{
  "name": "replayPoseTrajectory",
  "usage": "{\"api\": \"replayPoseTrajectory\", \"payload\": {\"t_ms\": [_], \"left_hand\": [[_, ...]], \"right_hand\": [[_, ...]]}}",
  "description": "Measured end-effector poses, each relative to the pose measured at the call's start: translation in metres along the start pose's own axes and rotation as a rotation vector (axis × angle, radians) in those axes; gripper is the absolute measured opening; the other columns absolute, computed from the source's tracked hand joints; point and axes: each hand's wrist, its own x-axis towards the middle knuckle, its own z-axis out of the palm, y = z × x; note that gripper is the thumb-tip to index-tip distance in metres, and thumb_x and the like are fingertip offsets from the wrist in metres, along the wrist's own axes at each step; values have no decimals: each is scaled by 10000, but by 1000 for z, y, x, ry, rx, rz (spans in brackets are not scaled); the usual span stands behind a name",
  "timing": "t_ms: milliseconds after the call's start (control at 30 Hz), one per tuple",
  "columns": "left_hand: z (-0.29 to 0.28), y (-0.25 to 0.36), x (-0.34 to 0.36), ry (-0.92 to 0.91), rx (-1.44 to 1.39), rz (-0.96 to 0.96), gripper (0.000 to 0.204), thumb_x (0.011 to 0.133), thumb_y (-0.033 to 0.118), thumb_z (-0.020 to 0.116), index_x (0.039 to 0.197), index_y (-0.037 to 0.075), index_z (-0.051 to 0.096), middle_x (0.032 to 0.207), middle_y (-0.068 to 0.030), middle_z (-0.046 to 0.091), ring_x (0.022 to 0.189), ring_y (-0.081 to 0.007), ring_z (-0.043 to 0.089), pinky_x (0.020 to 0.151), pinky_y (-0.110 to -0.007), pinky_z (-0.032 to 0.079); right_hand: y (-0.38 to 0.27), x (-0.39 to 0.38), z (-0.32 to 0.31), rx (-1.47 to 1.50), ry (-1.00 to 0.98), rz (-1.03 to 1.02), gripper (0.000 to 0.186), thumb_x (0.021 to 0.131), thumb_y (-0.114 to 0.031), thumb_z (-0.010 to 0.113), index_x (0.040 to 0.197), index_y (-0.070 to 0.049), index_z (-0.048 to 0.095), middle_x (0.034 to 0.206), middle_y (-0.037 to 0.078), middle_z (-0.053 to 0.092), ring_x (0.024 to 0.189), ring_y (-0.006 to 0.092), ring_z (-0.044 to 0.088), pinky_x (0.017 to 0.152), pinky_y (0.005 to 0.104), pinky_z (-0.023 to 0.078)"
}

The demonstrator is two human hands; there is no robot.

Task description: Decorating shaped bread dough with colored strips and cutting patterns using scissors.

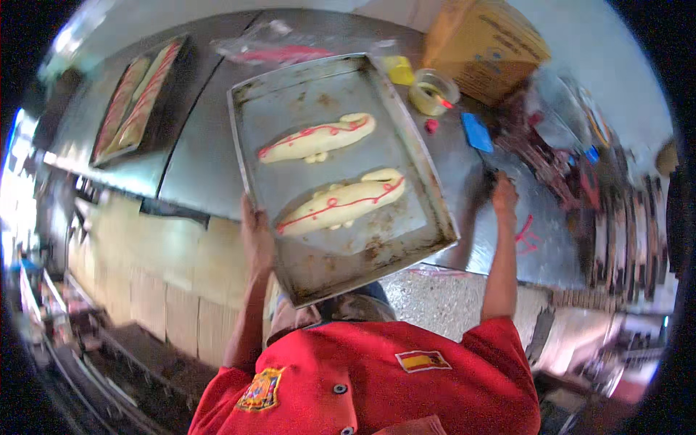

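Note:
My left hand grips the left side of a worn metal baking tray, which is tilted above the table's front edge. Two pale, long dough pieces lie in it, an upper one and a lower one. Each has a curled end, small stubby side bits and squiggly red piping. Over on the right, my right hand is closed around the dark handle of a spatula with a flat blue blade, low over the tabletop. The fingers there are partly blurred.
A second tray with red-striped dough lies at the far left of the metal table. Behind my tray are plastic wrapping, a yellow piece, a tub and a cardboard box. Red smears mark the right tabletop.

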Motion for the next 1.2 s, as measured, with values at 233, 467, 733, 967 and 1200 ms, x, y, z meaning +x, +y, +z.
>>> {"api": "replayPoseTrajectory", "payload": {"t_ms": [233, 467, 733, 967, 1200], "left_hand": [[11, 4, -27, 183, -6, 83, 506, 1080, 250, 443, 1518, 10, 355, 1508, -139, 442, 1396, -247, 395, 1150, -340, 306], [-31, 5, -73, 110, 63, 33, 468, 1083, 330, 445, 1447, 37, 478, 1444, -134, 523, 1355, -228, 449, 1151, -352, 321], [-103, -129, -133, -229, 439, -41, 302, 1017, 213, 548, 1247, 42, 642, 1050, -212, 707, 1011, -327, 685, 852, -422, 522], [-158, -241, -170, -529, 661, -289, 269, 978, 209, 550, 1129, 26, 676, 1102, -238, 691, 1050, -406, 655, 834, -471, 526], [-204, -304, -193, -638, 704, -333, 280, 980, 205, 521, 1106, 15, 683, 1097, -246, 690, 1046, -398, 660, 829, -477, 524]], "right_hand": [[-59, -10, -36, 77, -106, -305, 290, 957, -142, 553, 1242, -112, 507, 1036, 247, 690, 998, 446, 656, 807, 561, 479], [-49, -70, -104, 1084, -760, 187, 331, 994, -133, 555, 1311, -44, 524, 1158, 149, 656, 1018, 299, 639, 847, 480, 524], [-127, -202, -230, 1892, -793, 443, 505, 925, -148, 712, 1355, 11, 501, 1135, 188, 642, 961, 283, 655, 757, 364, 569], [-239, -287, -261, 2017, -1616, 568, 886, 860, -524, 730, 1501, -36, 360, 985, 97, 632, 759, 172, 616, 695, 295, 526], [-287, -313, -240, 1975, -1594, 730, 818, 905, -583, 603, 1463, -19, 405, 934, 95, 614, 710, 149, 570, 637, 259, 491]]}}
